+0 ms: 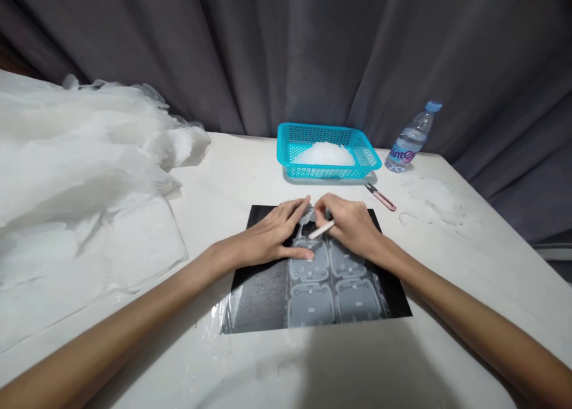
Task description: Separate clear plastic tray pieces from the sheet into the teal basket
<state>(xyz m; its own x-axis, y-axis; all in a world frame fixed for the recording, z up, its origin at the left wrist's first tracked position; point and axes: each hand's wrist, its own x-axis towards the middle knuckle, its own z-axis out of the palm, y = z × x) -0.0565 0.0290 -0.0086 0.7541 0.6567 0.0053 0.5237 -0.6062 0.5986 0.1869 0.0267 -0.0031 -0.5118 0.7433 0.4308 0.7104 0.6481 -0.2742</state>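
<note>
A clear plastic sheet (330, 290) with several moulded rounded shapes lies on a black mat (263, 296) in front of me. My left hand (277, 239) rests flat on the sheet's far left part, fingers stretched out and pressing it down. My right hand (353, 224) is closed around a thin white stick-like tool (320, 231), whose tip touches the sheet just beside my left fingertips. The far edge of the sheet is hidden under both hands.
A turquoise basket (328, 149) holding white bits stands behind the mat. A small pink-handled cutter (381, 197) lies to its right, with a water bottle (411, 138) further back. A large heap of clear plastic film (80, 176) covers the table's left side. Dark curtains hang behind.
</note>
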